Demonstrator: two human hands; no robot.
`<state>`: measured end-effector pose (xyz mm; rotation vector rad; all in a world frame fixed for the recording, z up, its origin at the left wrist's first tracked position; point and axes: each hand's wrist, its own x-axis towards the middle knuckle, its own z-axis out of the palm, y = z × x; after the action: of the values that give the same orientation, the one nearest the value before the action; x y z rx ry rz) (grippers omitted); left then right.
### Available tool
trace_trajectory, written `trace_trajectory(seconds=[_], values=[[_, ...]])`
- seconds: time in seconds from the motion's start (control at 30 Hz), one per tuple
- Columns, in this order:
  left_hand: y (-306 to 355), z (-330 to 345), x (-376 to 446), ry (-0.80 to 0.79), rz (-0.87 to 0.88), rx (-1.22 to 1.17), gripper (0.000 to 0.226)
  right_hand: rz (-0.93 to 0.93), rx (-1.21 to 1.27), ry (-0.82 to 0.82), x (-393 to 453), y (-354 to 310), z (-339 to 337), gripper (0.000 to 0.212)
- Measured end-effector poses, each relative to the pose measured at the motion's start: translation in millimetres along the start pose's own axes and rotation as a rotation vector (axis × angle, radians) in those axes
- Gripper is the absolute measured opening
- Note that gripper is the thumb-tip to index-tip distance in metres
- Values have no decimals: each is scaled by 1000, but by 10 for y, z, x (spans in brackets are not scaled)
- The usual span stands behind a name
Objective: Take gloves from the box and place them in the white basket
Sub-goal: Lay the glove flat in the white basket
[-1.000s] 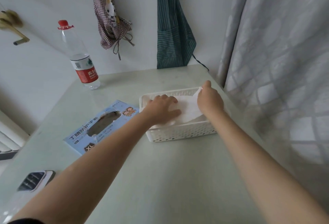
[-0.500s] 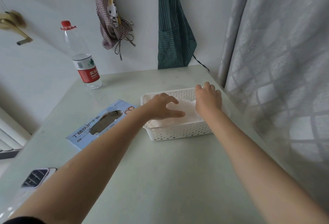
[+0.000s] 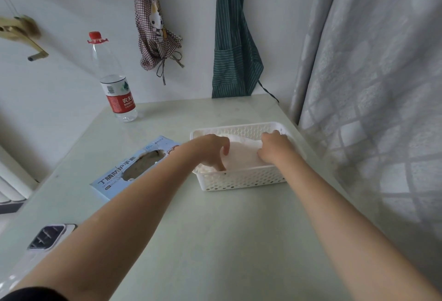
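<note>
Table (image 3: 215, 241), pale green, carries everything. White basket (image 3: 241, 177) sits near its right edge, white gloves (image 3: 241, 154) piled inside. Blue glove box (image 3: 134, 169) lies flat just left of it. Left hand (image 3: 210, 150) presses curled fingers onto the gloves; right hand (image 3: 275, 147) pinches them.

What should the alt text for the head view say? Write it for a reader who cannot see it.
Both hands reach into a white basket on a pale table, the left hand and right hand pressing down white gloves. A blue glove box lies left of the basket, a water bottle stands behind.
</note>
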<state>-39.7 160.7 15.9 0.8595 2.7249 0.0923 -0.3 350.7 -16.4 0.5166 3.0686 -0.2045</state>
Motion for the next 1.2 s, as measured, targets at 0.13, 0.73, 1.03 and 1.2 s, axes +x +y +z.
trace_trajectory(seconds=[0.13,0.73,1.03,1.2], values=[[30,106,41,23,-23,68,54,6,15,-27,10,13,38,36],[-717,-238,-457,505,-224,-596,21,-293,40,285,-160,-965,-232,20],[-1845,395,-889,545,-489,-511,24,-509,347,-20,-382,-2307,208,19],[-1958,619,-923,551,-473,-530,27,-327,170,23,-329,-2529,511,37]])
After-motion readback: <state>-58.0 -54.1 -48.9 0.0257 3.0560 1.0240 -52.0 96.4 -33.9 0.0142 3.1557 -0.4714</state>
